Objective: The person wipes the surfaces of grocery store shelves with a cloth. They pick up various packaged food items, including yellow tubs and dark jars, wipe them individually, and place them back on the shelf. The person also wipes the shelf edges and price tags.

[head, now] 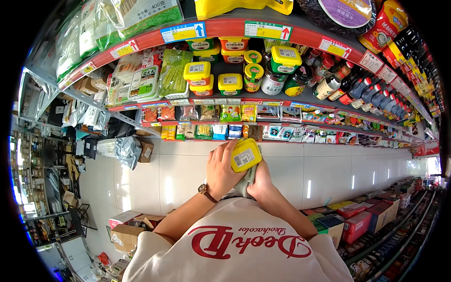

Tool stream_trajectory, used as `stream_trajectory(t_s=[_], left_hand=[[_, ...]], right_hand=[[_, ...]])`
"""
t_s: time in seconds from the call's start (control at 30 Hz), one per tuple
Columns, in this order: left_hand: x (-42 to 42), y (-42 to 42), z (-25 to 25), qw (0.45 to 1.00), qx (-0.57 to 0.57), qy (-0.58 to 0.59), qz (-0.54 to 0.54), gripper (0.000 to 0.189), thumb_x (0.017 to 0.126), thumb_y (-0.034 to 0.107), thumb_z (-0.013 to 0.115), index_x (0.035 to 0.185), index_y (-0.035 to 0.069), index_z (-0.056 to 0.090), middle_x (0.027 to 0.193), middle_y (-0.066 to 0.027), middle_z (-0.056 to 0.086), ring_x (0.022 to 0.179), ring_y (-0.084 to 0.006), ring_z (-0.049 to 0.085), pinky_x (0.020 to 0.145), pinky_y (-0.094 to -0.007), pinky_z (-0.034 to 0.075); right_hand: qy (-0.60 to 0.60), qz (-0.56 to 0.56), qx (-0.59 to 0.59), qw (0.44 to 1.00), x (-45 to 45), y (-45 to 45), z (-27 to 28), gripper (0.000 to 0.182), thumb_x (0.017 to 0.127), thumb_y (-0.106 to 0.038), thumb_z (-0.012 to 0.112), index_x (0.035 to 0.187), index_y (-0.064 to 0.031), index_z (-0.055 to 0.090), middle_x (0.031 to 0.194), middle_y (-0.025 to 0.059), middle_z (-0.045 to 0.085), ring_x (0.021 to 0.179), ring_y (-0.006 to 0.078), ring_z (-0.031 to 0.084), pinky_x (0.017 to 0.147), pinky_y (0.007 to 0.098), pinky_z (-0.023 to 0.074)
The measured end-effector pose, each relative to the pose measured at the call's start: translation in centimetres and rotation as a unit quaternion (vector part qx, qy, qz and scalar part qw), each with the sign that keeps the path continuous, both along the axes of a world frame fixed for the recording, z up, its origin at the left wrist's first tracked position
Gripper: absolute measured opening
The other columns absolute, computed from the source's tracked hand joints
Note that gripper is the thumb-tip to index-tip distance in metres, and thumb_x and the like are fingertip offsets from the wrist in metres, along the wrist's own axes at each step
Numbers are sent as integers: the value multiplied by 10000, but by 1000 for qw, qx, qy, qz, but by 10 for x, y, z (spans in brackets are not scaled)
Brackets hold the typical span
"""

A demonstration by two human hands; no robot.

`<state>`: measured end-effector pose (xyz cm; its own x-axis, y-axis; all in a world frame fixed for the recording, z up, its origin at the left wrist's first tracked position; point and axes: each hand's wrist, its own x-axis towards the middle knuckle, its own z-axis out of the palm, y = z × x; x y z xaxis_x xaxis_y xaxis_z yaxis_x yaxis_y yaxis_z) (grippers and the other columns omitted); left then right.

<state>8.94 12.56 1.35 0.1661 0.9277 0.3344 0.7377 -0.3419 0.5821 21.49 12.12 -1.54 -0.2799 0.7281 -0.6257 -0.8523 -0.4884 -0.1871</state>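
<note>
A plastic tub with a yellow lid (245, 155) is gripped by my left hand (221, 165), its labelled lid turned up towards me. Against the tub's lower right side, my right hand (261, 178) holds a grey-green cloth (249, 179); its fingers are mostly hidden behind the cloth and tub. On the shelf ahead stand several similar yellow-lidded tubs, among them a green one (230, 84) near the front edge and an orange stack (197, 77) to its left. A green tub (285, 59) rests on top of jars at the right.
Red-edged shelves (218, 102) curve across the front, with sauce bottles (363, 91) at the right and noodle packs (141, 21) above. Cardboard boxes (127, 236) sit on the tiled floor (282, 169) at left. More cartons (356, 225) line the right side.
</note>
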Motion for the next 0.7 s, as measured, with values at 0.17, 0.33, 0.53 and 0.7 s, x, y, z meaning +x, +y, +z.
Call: stream_trajectory(t_s=[0.17,0.33,0.53,0.7], left_hand=[[0,-5,9,995,-50,-62,-65,865,539,171,865,1290,65,450,1095,-123,584,996,-339,587,852,-410,481],[-9,17,25,942,-218,-160,-197,839,548,262,885,1248,45,475,1143,-147,595,1060,-328,581,922,-402,439],[-5,42,31,979,-128,18,-158,856,545,381,867,1251,68,498,1083,-89,616,1043,-261,588,979,-417,298],[-6,61,23,991,-13,107,-84,871,536,343,850,1286,98,483,1176,-84,566,1117,-258,521,991,-458,263]], right_hand=[[-18,33,27,999,26,15,7,372,990,-365,412,1167,-90,590,1115,77,656,1008,212,639,897,356,507],[23,137,55,989,61,24,-14,345,957,-297,527,1181,-40,580,1096,100,659,974,216,651,860,351,531],[3,71,81,994,50,41,-30,388,974,-358,515,1217,-59,562,1128,71,647,999,195,641,871,343,520],[1,15,52,999,24,51,15,465,978,-469,468,1248,-101,558,1181,46,630,1064,195,613,933,358,486]])
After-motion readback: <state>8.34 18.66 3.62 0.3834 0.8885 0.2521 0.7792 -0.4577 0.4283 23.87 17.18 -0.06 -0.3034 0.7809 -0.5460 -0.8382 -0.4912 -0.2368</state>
